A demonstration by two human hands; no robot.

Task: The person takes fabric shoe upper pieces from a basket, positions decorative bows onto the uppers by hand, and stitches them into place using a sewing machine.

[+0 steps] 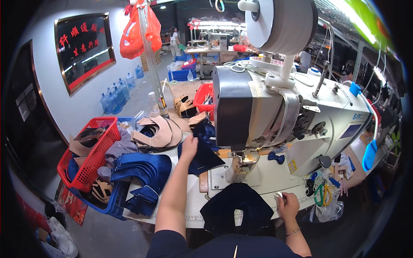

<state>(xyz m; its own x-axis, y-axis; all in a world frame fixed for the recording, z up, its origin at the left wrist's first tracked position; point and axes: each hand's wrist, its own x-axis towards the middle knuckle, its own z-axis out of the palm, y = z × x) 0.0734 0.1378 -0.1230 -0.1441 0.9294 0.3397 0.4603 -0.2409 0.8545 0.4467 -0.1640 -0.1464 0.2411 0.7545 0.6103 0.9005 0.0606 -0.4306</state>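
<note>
My left hand (189,149) pinches the upper edge of a dark blue velvety fabric piece (205,160), left of the sewing machine's post (241,165). In front of me a larger dark navy fabric piece (235,204), curved with a slot at its near edge, lies over the table's front edge. My right hand (289,206) is beside that piece, fingers closed; a small pale tip shows at them, its kind unclear. The big white and dark grey sewing machine (262,103) stands over the table. A small dark blue bow-shaped fabric piece (276,158) lies right of the post.
On the left, stacked blue fabric pieces (140,167) lie next to a red basket (92,157) and a blue crate (112,204). Beige curved pieces (161,132) sit behind. Green-handled scissors (318,195) are at the right edge. A metal pole (151,60) rises at the table's back left.
</note>
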